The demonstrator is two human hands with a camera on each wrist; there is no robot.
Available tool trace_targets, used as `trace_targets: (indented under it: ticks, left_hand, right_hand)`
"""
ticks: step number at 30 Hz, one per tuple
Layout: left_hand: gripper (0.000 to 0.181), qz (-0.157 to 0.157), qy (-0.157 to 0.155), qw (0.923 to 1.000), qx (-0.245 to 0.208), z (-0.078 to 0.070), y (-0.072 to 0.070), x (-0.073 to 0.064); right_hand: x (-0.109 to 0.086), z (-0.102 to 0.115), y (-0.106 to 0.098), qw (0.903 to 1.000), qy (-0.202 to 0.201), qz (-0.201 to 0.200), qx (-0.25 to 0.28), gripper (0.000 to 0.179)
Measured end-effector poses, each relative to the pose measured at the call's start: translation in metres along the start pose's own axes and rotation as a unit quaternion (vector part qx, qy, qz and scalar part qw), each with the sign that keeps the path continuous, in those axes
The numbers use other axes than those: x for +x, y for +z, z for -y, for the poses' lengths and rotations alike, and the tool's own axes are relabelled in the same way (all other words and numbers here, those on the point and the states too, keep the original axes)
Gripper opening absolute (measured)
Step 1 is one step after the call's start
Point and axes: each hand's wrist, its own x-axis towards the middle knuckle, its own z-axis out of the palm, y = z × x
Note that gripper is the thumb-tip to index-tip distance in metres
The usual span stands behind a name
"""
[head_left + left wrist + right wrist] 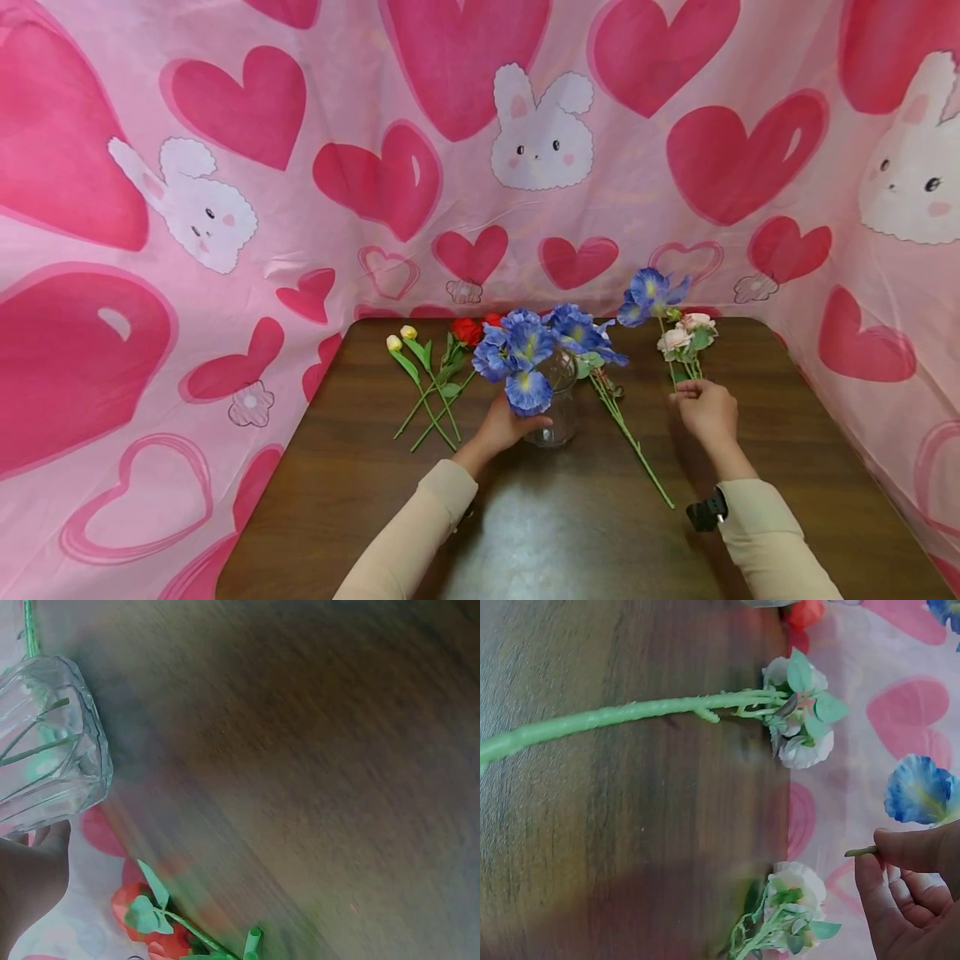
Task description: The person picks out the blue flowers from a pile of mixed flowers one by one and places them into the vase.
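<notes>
A clear glass vase (pixel 558 417) stands near the middle of the table, with several blue irises (pixel 528 342) leaning over its rim. My left hand (pixel 504 427) holds the vase from its left side, thumb across the front. Stems show through the glass of the vase (pixel 56 750) in the left wrist view; there the left hand (pixel 34 881) is partly hidden. Off to the right, my right hand (pixel 707 412) pinches the stem of another blue iris (pixel 648 296), held upright above the table. The right wrist view shows the stem's cut end sticking out from between thumb and fingertips (pixel 866 870).
Left of the vase lie yellow tulips (pixel 401 337) and red roses (pixel 467 331) with crossing stems. A long green stem (pixel 637 454) slants across the table right of the vase. Pale pink roses (pixel 686 333) lie behind my right hand. A heart-patterned cloth (pixel 637 200) hangs behind the table.
</notes>
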Motion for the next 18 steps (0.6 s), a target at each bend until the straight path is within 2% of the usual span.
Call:
trace_targets:
  ticks: [12, 18]
  left_hand:
    - [0.082, 0.005, -0.025, 0.9997, 0.005, -0.003, -0.002, 0.0]
    - [0.084, -0.006, -0.018, 0.9998, -0.011, -0.004, -0.001, 0.0]
  right_hand:
    - [0.002, 0.016, -0.004, 0.9987, -0.008, -0.047, 0.017, 0.02]
    - [-0.002, 0.026, -0.006, 0.9969, -0.024, -0.068, 0.03, 0.019]
